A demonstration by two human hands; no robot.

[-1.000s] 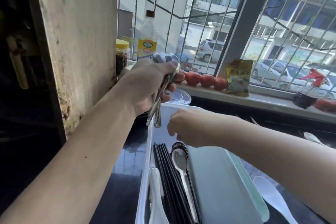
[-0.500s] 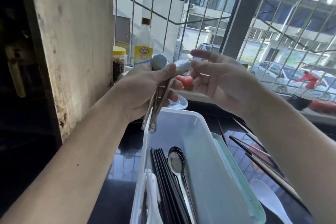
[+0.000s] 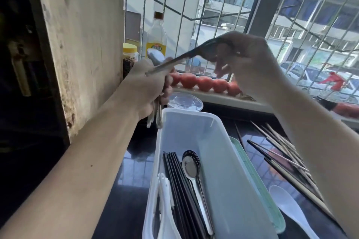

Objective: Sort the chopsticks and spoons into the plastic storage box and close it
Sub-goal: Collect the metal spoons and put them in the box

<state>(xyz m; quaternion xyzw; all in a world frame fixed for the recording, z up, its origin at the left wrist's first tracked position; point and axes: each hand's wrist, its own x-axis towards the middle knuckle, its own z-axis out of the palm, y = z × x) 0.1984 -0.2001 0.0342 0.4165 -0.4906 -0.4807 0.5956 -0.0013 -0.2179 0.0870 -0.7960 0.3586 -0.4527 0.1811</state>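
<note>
The translucent plastic storage box (image 3: 191,122) stands open on the dark counter, with black chopsticks (image 3: 180,186) and stacked metal spoons (image 3: 192,169) lying inside. My left hand (image 3: 149,87) grips a bundle of metal spoons (image 3: 156,116) above the box's far left corner. My right hand (image 3: 246,60) holds one metal spoon (image 3: 186,56) by its bowl end, its handle pointing left toward the bundle. Loose chopsticks (image 3: 281,153) and a white plastic spoon (image 3: 285,202) lie on the counter right of the box. The green lid (image 3: 258,182) rests along the box's right side.
A worn wooden board (image 3: 81,44) stands upright at left. On the window sill sit a bottle (image 3: 156,35), a yellow-capped jar (image 3: 129,58), a row of tomatoes (image 3: 204,83) and a red-topped spray bottle (image 3: 330,91). A clear round lid (image 3: 184,101) lies behind the box.
My right hand rose from the box to the bundle in my left hand and has drawn one metal spoon out to the right.
</note>
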